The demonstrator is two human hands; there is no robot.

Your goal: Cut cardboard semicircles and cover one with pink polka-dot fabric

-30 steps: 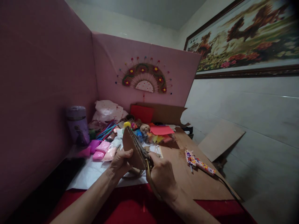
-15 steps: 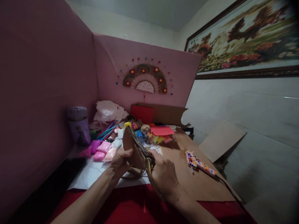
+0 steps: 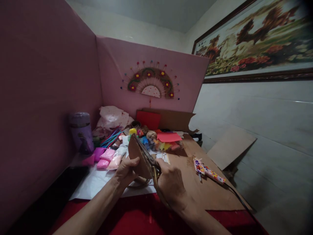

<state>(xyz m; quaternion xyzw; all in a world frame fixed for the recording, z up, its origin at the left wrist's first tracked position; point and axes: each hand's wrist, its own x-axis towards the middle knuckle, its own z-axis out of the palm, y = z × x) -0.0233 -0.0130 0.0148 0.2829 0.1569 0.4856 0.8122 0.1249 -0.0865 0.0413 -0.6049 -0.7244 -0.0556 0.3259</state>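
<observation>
My left hand (image 3: 127,169) is closed on a rounded brown cardboard piece (image 3: 137,156), held upright above the table. My right hand (image 3: 171,184) grips the handles of a pair of scissors (image 3: 145,155); the blades run along the cardboard's right edge, pointing up and away from me. Both hands hover over a white sheet (image 3: 97,184) and a red tablecloth (image 3: 137,218).
Pink clay packets (image 3: 107,156), coloured sticks (image 3: 111,137) and small craft bits crowd the back left. A purple bottle (image 3: 81,132) stands by the pink board wall. A patterned glue gun (image 3: 207,171) with its cord lies on a brown cardboard sheet (image 3: 210,192) at right.
The scissors' blades have closed a little along the cardboard's edge. Both hands stay almost in the same place.
</observation>
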